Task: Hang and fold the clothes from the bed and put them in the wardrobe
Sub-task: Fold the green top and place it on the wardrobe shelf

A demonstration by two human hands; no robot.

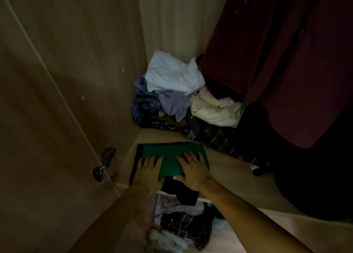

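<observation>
Nearest, below the shelf edge: jumbled clothes point(183, 222) in the lower compartment, dark prints and pale bits, unfolded.

On the wardrobe shelf point(229, 176), front left corner: folded green garment point(172, 157) lying on a black garment point(181, 191). The black one shows along the green's left edge and droops over the shelf front.

Left hand point(150, 169) lies flat on the green's near-left part, fingers spread and straight, palm down. Right hand point(193, 169) is flat on its near-right part, fingers also spread; the thumb is at the near edge. Both press, neither pinches.

Step, as I read it: seating the folded piece on the shelf.

To do it well:
- Keep the palms flat and push evenly so the fold doesn't skew.
- Slide it back and square it to the side wall.
- Tuck the hanging black cloth back onto the shelf, or it may drag the stack off.
- Lift the hands straight up so the top layer doesn't bunch.

Left, door hinge point(105, 163) on the wardrobe door point(47, 100), clear of the stack.

Farther back: a loose pile in the corner, with a white garment point(172, 75) on top, a lavender one point(175, 103) and a cream one point(215, 111). None are folded. Keep the green piece apart from them.

Far right: maroon hanging garment point(286, 61), hem above the shelf.
</observation>
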